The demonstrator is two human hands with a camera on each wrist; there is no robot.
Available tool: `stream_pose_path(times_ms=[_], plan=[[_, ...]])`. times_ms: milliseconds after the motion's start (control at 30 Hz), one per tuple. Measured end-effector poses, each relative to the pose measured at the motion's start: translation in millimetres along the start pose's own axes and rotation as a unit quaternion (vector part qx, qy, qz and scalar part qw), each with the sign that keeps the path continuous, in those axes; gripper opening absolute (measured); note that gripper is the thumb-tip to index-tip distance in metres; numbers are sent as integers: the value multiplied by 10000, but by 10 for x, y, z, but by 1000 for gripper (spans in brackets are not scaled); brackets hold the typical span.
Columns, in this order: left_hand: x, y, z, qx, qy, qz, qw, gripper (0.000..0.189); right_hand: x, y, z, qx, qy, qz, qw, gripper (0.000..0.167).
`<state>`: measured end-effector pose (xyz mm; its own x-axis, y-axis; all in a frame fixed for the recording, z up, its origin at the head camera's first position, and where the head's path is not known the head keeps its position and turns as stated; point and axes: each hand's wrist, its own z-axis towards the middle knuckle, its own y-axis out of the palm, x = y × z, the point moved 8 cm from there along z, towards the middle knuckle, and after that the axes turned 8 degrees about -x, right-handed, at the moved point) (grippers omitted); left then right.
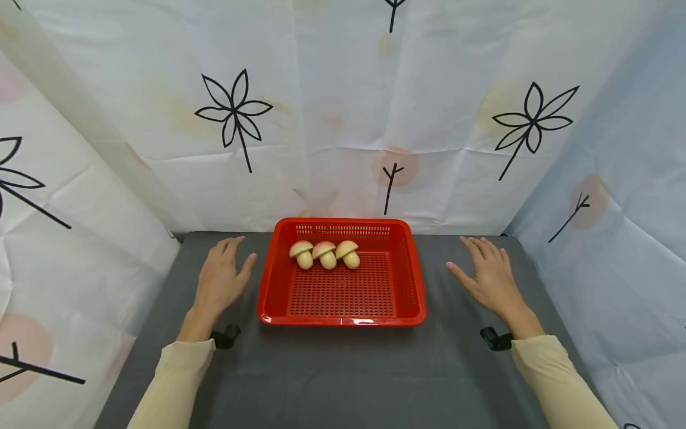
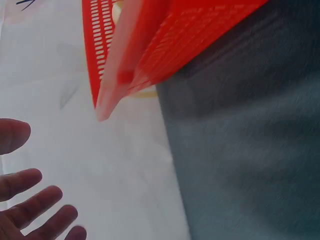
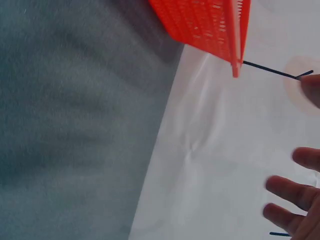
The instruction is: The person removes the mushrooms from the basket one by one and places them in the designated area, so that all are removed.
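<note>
Extending from pale sleeves (image 1: 177, 378) over a grey surface (image 1: 343, 375), the left hand (image 1: 218, 280) and right hand (image 1: 490, 277) are spread, apart from a red basket (image 1: 316, 320) between them. Three mushrooms (image 1: 325, 251) lie in a row in its far left part; patterned cloth (image 1: 332, 89) hangs behind.

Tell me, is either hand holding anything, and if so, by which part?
Nothing is held: the left hand and right hand are empty, one each side of the red basket, where three mushroom-shaped pieces lie untouched.
</note>
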<state>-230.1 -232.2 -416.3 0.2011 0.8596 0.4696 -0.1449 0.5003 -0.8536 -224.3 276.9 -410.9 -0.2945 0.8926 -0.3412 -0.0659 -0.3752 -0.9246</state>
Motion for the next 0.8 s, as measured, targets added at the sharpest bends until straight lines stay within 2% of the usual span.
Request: stream_pose_path(times_ms=[100, 200, 333, 467, 567, 633, 800], plan=[[-65, 122, -33, -300, -289, -584, 9974, 51, -24, 29, -45, -181, 40, 175, 9997, 65], [-113, 240, -61, -527, -408, -1271, 9896, 54, -38, 61, -85, -428, 146, 442, 9980, 62], [-176, 389, -80, -790, -632, -2131, 9718, 55, -85, 99, -122, -603, 206, 799, 9948, 57], [-237, 543, -91, -1054, -962, -2758, 9506, 57, -162, 121, -141, -579, 94, 1088, 9923, 52], [-282, 665, -95, -1239, -1228, -3156, 9327, 60, -235, 125, -148, -535, -13, 1391, 9888, 49], [-320, 751, -98, -1360, -1455, -3426, 9181, 62, -295, 127, -145, -519, -103, 1605, 9856, 48], [-403, 946, -109, -1614, -1844, -4369, 8655, 64, -449, 174, -107, -629, -259, 1958, 9783, 46]])
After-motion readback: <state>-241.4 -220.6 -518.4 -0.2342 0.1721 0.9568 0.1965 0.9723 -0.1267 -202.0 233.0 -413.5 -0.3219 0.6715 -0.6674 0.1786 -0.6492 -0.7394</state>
